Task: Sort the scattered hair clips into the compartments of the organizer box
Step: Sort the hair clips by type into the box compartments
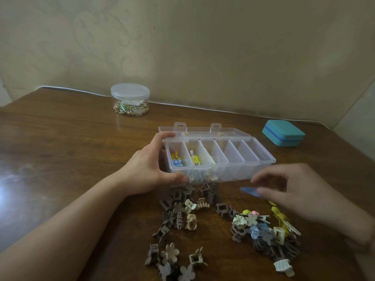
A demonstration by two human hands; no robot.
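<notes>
Dozens of hair clips (213,226) lie scattered below both hands. Right hand (300,191) pinches a blue clip (249,191) in blurred fingertips. Left hand (150,167), fingers spread, grips the organizer box (261,159) end. No readable writing.

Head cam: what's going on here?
A person is sorting hair clips into a clear organizer box on a wooden table. The left hand grips the box's left end, steadying it. The right hand pinches a blue hair clip just in front of the box. The two leftmost compartments already hold a few clips; the other four look empty. A large pile of clips, mostly brown and beige, is still scattered on the table.
</notes>
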